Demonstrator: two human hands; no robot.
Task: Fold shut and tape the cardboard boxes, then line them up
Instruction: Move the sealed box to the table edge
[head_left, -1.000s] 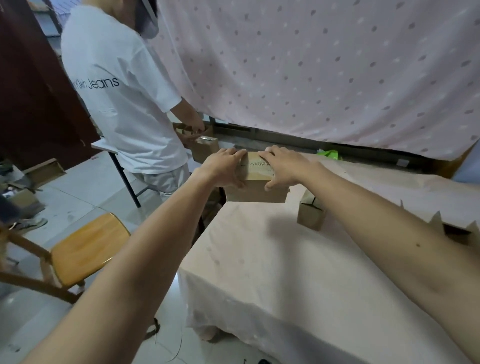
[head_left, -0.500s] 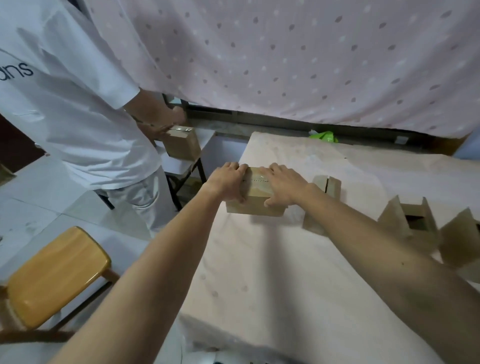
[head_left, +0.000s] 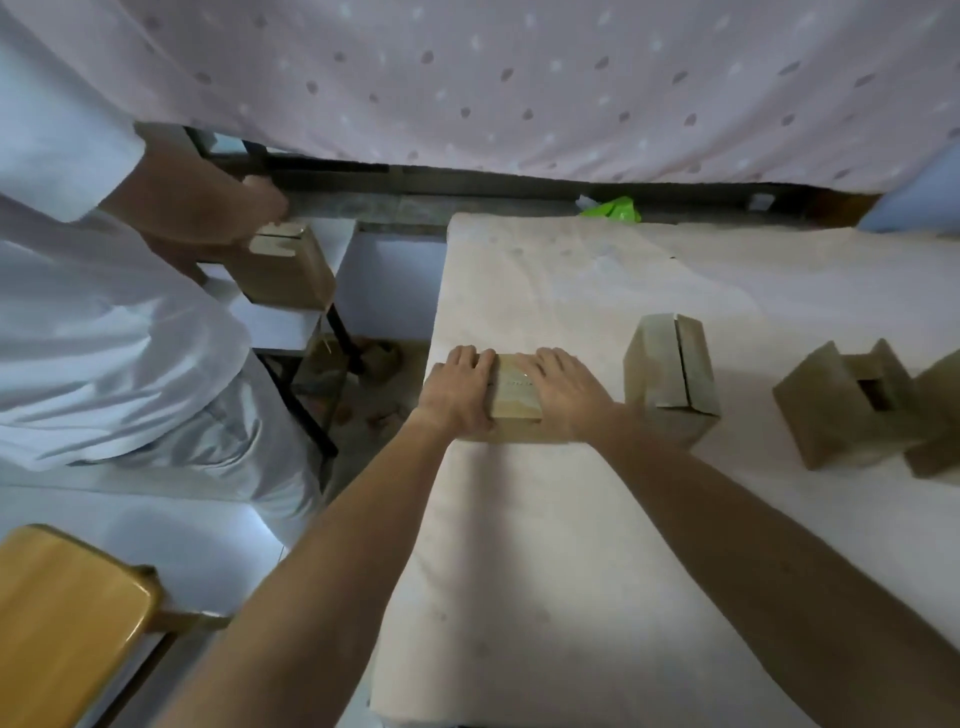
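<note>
At far left another person (head_left: 130, 322) handles a box of their own (head_left: 285, 275) on a small table. On the bench (head_left: 545, 571), near its left edge, the left hand (head_left: 457, 395) and right hand (head_left: 566, 395) lie flat on the shiny top of the taped box (head_left: 514, 400). Neither grip closes round it, and the fingers press down, so this looks like smoothing the tape or setting the box in place. Just right of it stands a folded box (head_left: 670, 374) with its seam bare, then an open box (head_left: 852, 400). The next move probably calls for freeing both hands and taping that seam.
</note>
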